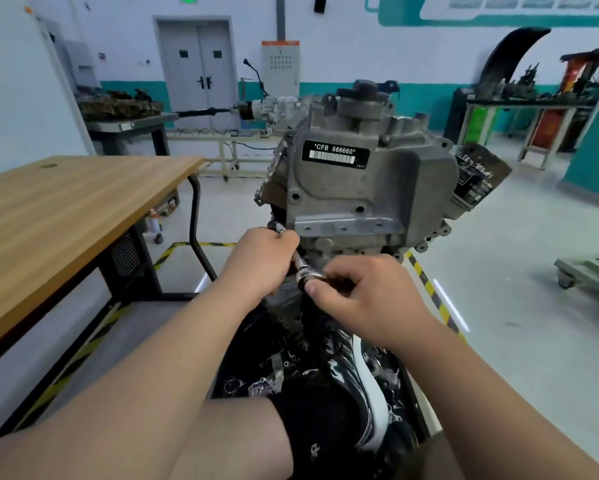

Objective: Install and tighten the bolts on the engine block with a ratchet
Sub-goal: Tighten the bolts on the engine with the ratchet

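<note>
At frame centre, below engine block (360, 188), your left hand (261, 259) clenched round ratchet (301, 266) extension, your right hand (364, 296) gripped its head; shaft lay diagonal, tip pointing upper left at block's lower edge.

One wide-angle camera sits on the person's head, facing forward and down. It looks from close range at the engine block (371, 192) straight ahead, the tabletop (66, 202) at left, the far wall (343, 46) beyond.
</note>
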